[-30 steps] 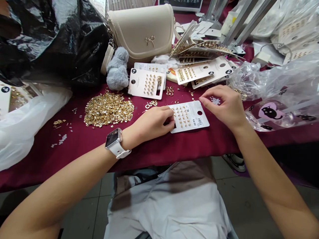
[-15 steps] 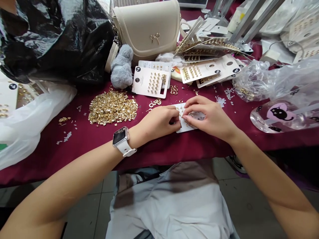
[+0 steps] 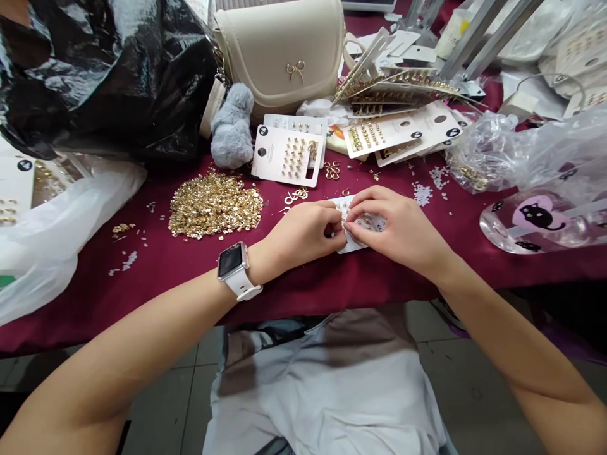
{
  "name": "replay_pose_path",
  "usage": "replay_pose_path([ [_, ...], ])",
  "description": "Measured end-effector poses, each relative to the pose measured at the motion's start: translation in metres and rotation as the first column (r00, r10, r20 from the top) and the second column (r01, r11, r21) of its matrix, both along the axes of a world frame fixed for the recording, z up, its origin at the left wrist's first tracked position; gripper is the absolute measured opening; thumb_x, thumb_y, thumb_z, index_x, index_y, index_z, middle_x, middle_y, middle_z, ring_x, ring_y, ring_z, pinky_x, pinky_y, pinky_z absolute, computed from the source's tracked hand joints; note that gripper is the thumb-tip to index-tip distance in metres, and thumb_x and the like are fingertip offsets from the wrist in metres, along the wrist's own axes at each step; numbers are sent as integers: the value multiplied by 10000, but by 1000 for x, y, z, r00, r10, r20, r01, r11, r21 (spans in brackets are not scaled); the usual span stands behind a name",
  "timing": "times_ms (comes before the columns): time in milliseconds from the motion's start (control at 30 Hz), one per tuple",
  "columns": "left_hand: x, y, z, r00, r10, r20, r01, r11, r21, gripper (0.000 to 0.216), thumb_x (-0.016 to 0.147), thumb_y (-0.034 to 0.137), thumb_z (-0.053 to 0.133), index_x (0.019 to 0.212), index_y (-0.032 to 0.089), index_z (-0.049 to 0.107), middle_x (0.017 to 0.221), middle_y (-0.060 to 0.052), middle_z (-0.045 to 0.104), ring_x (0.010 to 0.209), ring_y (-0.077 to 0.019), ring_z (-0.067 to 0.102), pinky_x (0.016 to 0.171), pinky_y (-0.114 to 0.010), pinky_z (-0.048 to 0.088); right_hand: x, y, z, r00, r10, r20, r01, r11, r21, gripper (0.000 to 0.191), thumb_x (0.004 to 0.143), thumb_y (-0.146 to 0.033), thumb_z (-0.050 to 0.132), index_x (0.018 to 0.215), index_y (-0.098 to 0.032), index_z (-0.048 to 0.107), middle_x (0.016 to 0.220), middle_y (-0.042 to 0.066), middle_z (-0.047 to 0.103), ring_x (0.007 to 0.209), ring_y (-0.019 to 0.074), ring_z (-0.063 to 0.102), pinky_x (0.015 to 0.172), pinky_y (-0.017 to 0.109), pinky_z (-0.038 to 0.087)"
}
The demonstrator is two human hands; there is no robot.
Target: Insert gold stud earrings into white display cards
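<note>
Across the maroon tablecloth (image 3: 142,287), both hands work close together: the left hand (image 3: 303,230) and the right hand (image 3: 401,230) pinch in narrow on a white earring card (image 3: 374,222) between them, half hidden behind them. A tight, level pinch suits this little card. Open cloth runs along the body side of both hands. Left of the left hand sits a heap of loose gold pieces (image 3: 214,205), so room is shorter there, and small white pieces (image 3: 422,194) dot the cloth just beyond the right hand.
</note>
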State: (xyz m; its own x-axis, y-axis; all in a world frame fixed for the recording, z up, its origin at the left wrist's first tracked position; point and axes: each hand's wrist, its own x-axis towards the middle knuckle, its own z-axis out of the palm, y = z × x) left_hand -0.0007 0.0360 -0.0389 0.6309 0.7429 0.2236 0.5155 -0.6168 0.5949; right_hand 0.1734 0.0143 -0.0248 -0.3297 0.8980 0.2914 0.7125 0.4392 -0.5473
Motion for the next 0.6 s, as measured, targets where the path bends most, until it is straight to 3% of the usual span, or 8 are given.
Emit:
replay_pose_path([
  [400,0,0,4,999,-21,26,23,999,-48,177,750,119,585,573,123,595,616,16,544,549,-64,449,539,-194,317,3,-5,-13,987,-41,-156,37,999,-32,55,754,-198,669,789,-224,703,954,43,683,943,202,638,882,357,503],
  [600,0,-1,4,999,-26,25,27,998,-50,213,752,116,581,540,124,556,596,23,503,539,-60,428,529,-198,300,3,-3,-10,982,-70,-177,53,993,-102,37,724,-197,686,700,-218,704,955,37,687,910,194,646,849,336,513],
])
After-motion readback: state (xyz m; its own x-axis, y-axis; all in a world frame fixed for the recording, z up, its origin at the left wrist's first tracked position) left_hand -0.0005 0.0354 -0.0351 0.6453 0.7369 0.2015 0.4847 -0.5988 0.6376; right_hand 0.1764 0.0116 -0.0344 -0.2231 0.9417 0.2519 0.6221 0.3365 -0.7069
